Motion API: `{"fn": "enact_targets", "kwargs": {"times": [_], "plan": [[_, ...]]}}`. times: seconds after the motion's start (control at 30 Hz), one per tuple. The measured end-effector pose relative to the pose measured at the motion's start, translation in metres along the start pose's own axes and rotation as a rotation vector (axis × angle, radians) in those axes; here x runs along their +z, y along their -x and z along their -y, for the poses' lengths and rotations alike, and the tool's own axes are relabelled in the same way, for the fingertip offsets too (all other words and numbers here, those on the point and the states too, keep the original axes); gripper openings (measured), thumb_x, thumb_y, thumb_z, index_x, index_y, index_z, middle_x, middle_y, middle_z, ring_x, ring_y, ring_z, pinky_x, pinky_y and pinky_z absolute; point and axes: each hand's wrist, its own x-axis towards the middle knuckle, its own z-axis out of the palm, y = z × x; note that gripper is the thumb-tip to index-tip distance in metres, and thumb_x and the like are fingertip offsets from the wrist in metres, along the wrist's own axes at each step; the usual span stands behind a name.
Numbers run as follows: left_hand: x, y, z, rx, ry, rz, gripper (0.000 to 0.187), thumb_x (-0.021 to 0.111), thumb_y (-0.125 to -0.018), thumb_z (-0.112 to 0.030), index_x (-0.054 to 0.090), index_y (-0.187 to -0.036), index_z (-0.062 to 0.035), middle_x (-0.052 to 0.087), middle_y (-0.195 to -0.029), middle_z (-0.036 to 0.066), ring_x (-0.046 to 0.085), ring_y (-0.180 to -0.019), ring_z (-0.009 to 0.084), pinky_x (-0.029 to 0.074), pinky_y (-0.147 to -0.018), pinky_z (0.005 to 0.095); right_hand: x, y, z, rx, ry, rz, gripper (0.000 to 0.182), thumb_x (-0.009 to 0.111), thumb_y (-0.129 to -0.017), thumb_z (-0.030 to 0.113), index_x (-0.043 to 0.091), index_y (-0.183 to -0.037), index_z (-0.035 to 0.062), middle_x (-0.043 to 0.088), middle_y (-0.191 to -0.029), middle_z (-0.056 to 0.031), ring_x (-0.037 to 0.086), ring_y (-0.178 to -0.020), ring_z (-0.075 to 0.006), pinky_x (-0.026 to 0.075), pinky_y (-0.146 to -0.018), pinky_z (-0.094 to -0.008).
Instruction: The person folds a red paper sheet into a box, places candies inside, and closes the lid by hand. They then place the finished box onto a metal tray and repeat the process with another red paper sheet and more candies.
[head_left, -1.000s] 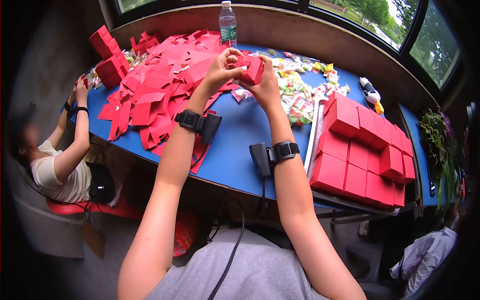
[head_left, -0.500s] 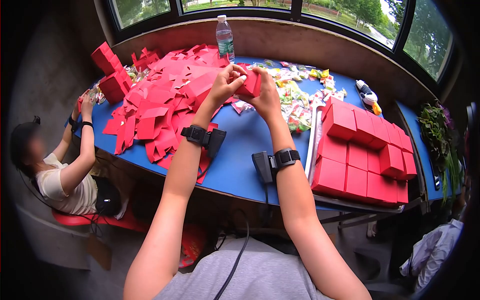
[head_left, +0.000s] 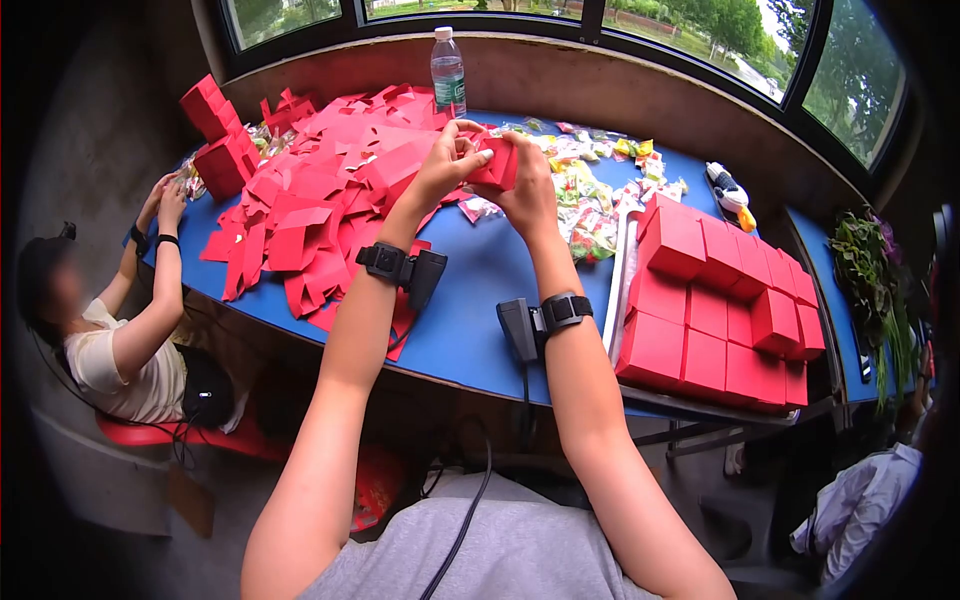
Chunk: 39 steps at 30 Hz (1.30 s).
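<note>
A small red box (head_left: 492, 168) is held between my two hands over the blue table (head_left: 465, 300). My left hand (head_left: 448, 165) has its fingers bent, with the thumb against the box's left side. Around the right side of the box, my right hand (head_left: 530, 185) is closed. Flat red paper pieces (head_left: 310, 200) lie in a large heap to the left of my hands. Wrapped candies (head_left: 585, 200) are scattered just right of and behind them. Rows of red boxes (head_left: 700, 330) stand in a white tray (head_left: 617, 280) on the right.
A water bottle (head_left: 448, 75) stands at the back below the window. Stacked red boxes (head_left: 222, 145) are at the far left, near a seated co-worker (head_left: 130, 330). A dark and white object with a yellow tip (head_left: 731, 195) lies behind the tray. Plants (head_left: 868, 260) are at the far right.
Both hands remain at the red box, with the left fingers slightly shifted. The co-worker's hands have moved slightly. The whole view has shifted a little.
</note>
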Motion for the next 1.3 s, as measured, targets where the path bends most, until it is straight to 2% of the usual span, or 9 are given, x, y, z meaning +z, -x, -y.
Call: {"fn": "enact_targets", "kwargs": {"times": [0.6,0.7,0.83,0.9,1.0,1.07,1.13,1.17,1.3], "plan": [[0.004,0.0,0.003,-0.167,0.341,-0.051,0.041,0.067,-0.082,-0.02,0.044,-0.112,-0.0055,0.057,-0.086,0.003,0.056,-0.073,0.0077,0.046,-0.059,0.0203,-0.001,-0.004,0.004,0.016,-0.044,-0.057,0.079,0.084,-0.054,0.034,0.043,-0.116,0.0084,0.055,-0.105,-0.0168,0.053,-0.098,-0.0357,0.045,-0.082,-0.0419],[-0.004,-0.008,0.013,-0.125,0.392,-0.019,0.029,0.059,-0.088,-0.023,0.048,-0.109,-0.0065,0.057,-0.086,0.0,0.052,-0.071,0.0035,0.043,-0.057,0.0174,0.006,-0.009,-0.008,0.266,-0.391,0.009,0.071,0.079,-0.063,0.038,0.042,-0.115,0.0069,0.055,-0.107,-0.0141,0.057,-0.095,-0.0314,0.049,-0.079,-0.0379],[-0.012,-0.004,-0.002,0.103,0.11,0.047,0.023,0.063,-0.084,-0.018,0.055,-0.102,-0.0059,0.056,-0.093,0.001,0.056,-0.082,0.0071,0.046,-0.072,0.0207,-0.008,-0.009,0.009,0.84,-1.082,0.278,0.06,0.044,-0.086,0.058,0.045,-0.12,0.0092,0.055,-0.111,-0.0109,0.059,-0.095,-0.0258,0.052,-0.078,-0.0455],[-0.018,-0.006,-0.005,0.368,-0.26,0.15,0.016,0.065,-0.08,-0.012,0.062,-0.093,-0.0039,0.053,-0.11,0.006,0.055,-0.096,0.013,0.046,-0.084,0.0272,-0.007,-0.004,-0.007,0.934,-1.45,0.386,0.049,0.04,-0.091,0.049,0.046,-0.12,0.0096,0.055,-0.111,-0.0122,0.057,-0.1,-0.0263,0.051,-0.081,-0.0432],[-0.016,-0.001,-0.016,0.291,-0.27,0.351,0.013,0.066,-0.076,-0.009,0.067,-0.088,-0.0042,0.046,-0.124,0.008,0.051,-0.109,0.0184,0.043,-0.093,0.0326,0.001,0.001,-0.016,1.049,-1.757,0.293,0.04,0.042,-0.092,0.041,0.049,-0.117,0.0105,0.056,-0.105,-0.0114,0.056,-0.097,-0.024,0.051,-0.081,-0.0361],[-0.011,0.002,-0.022,0.264,-0.296,0.386,0.019,0.067,-0.074,-0.01,0.068,-0.093,-0.008,0.044,-0.127,0.01,0.047,-0.115,0.0234,0.04,-0.097,0.0368,0.001,0.003,-0.024,1.095,-1.624,0.241,0.034,0.045,-0.091,0.037,0.051,-0.113,0.011,0.056,-0.103,-0.0096,0.056,-0.093,-0.0226,0.052,-0.078,-0.0316],[-0.003,0.003,-0.023,0.336,-0.405,0.388,0.019,0.069,-0.073,-0.012,0.068,-0.092,-0.0087,0.043,-0.128,0.011,0.043,-0.119,0.0258,0.037,-0.099,0.0384,0.005,0.002,-0.038,0.928,-1.672,0.35,0.038,0.032,-0.096,0.035,0.045,-0.121,0.0111,0.053,-0.113,-0.0115,0.056,-0.099,-0.0245,0.049,-0.086,-0.041],[-0.002,-0.001,-0.017,0.406,-0.543,0.372,0.027,0.071,-0.071,-0.012,0.066,-0.098,-0.0087,0.041,-0.131,0.013,0.041,-0.121,0.0281,0.035,-0.1,0.0394,-0.003,0.001,-0.022,1.104,-1.636,0.263,0.037,0.035,-0.095,0.036,0.046,-0.121,0.0127,0.053,-0.113,-0.011,0.056,-0.098,-0.0246,0.049,-0.085,-0.0418],[0.0,-0.002,-0.009,0.503,-0.583,0.351,0.049,0.075,-0.063,-0.009,0.062,-0.11,-0.012,0.038,-0.133,0.017,0.036,-0.125,0.0305,0.033,-0.102,0.0375,-0.005,0.004,-0.028,0.986,-1.58,0.353,0.035,0.04,-0.093,0.036,0.048,-0.117,0.0115,0.054,-0.111,-0.0097,0.057,-0.096,-0.0243,0.053,-0.079,-0.0395]]}}
